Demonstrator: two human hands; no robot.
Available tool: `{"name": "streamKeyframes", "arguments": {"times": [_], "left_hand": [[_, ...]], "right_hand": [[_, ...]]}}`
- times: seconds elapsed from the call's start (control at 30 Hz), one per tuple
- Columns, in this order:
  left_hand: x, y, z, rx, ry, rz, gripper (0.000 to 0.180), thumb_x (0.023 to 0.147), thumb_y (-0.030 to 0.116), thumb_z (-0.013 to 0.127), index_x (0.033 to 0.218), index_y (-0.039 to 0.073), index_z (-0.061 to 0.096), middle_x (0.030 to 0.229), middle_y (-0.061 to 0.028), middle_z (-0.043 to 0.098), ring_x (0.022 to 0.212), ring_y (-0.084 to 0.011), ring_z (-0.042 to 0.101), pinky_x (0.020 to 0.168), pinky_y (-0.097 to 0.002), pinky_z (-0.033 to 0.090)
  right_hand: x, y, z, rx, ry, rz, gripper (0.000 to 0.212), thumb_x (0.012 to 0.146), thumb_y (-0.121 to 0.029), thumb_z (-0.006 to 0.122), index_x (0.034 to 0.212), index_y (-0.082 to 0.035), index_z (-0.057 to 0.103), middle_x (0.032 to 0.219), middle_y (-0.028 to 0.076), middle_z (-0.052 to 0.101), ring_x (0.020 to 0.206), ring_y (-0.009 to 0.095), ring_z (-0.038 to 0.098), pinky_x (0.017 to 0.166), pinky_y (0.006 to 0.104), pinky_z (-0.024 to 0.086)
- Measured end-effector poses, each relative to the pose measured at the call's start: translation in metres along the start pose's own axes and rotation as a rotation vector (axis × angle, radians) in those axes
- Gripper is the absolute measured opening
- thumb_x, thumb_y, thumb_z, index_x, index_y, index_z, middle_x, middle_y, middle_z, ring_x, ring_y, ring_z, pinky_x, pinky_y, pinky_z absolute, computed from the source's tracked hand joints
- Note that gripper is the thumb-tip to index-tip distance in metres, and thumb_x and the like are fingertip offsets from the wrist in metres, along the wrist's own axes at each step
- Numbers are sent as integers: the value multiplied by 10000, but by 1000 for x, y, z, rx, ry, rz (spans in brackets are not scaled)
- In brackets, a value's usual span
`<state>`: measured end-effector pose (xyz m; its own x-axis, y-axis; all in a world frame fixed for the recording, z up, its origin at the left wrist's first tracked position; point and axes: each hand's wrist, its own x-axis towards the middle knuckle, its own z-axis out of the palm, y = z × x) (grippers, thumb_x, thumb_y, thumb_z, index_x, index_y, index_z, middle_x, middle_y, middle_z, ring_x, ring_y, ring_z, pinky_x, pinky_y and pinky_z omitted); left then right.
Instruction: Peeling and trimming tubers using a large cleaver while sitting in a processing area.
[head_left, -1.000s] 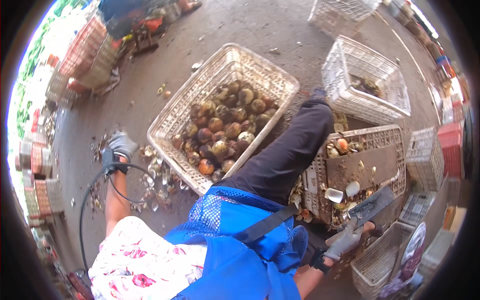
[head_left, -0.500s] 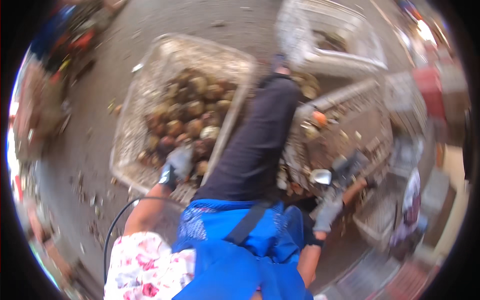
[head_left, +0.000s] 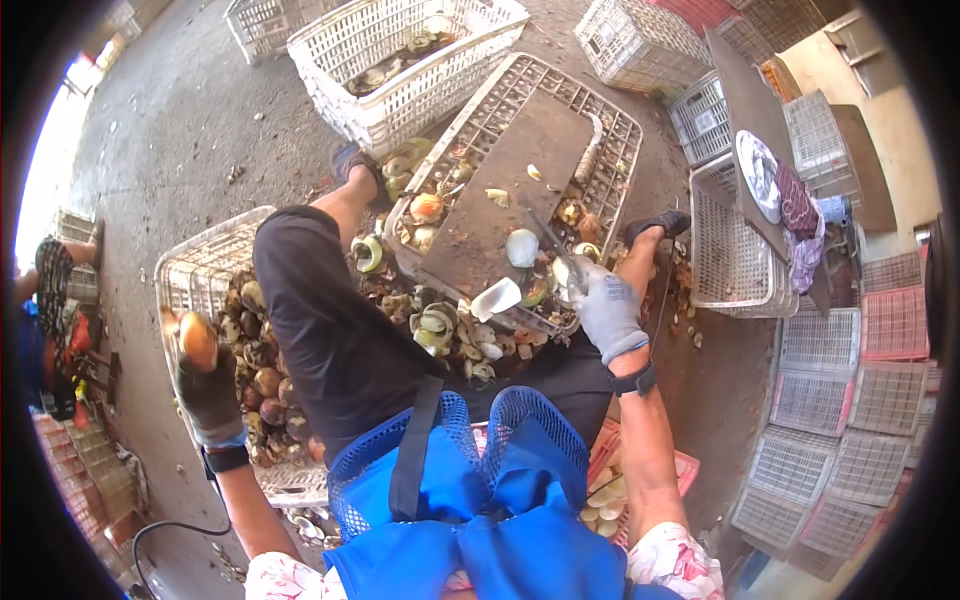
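My left hand [head_left: 207, 395], in a grey glove with a dark palm, grips a round brown-orange fruit [head_left: 198, 340] above the left edge of a white crate [head_left: 215, 232]. Many similar brown fruits [head_left: 268, 382] fill that crate beside my left leg. My right hand [head_left: 607, 308], also gloved, is closed round a knife [head_left: 546, 228], its dark blade pointing up over a worn board [head_left: 505, 190]. Near the blade lie a pale rounded piece [head_left: 521, 248] and a white scoop-shaped piece [head_left: 496, 298]. The knife's handle is mostly hidden by my fingers.
The board rests on an upturned crate [head_left: 618, 125] between my legs. Peel scraps [head_left: 435, 325] pile up below it. A white crate [head_left: 400, 105] stands beyond; a pink crate [head_left: 688, 470] with pale pieces is by my right hip. Stacked crates [head_left: 815, 400] line the right.
The view has swung leftward and steadied. My left hand has lifted from among the fruits with one in its grip. My right hand is now near the board's edge with the knife.
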<state>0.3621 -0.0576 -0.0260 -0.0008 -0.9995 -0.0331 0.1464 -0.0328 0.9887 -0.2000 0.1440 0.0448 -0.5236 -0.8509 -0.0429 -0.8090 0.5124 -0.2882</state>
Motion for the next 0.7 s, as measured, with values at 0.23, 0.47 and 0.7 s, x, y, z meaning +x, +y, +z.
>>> {"name": "streamKeyframes", "arguments": {"times": [0.23, 0.47, 0.7], "left_hand": [[-11, 118, 297, -258, -472, -409, 701, 813, 171, 761, 1455, 64, 498, 1273, -138, 623, 1051, -245, 656, 848, -292, 568], [-45, -6, 365, 808, -797, 28, 846, 720, 344, 858, 1430, 54, 501, 1293, -232, 621, 1164, -372, 650, 990, -430, 526], [-59, -3, 389, 1042, -766, -6, 897, 715, 447, 891, 1416, 66, 481, 1328, -241, 577, 1180, -441, 620, 966, -486, 525]], "right_hand": [[-68, -11, -34, 15, -285, -187, 277, 918, -175, 658, 1180, -106, 716, 949, 175, 729, 844, 338, 723, 714, 422, 570], [-123, -9, -19, 841, -85, 494, 311, 929, -139, 669, 1232, -81, 707, 987, 161, 745, 820, 323, 733, 721, 394, 574], [-93, -30, -28, 394, 139, 29, 271, 921, -127, 682, 1187, -78, 700, 870, 125, 702, 727, 316, 696, 622, 409, 540]]}}
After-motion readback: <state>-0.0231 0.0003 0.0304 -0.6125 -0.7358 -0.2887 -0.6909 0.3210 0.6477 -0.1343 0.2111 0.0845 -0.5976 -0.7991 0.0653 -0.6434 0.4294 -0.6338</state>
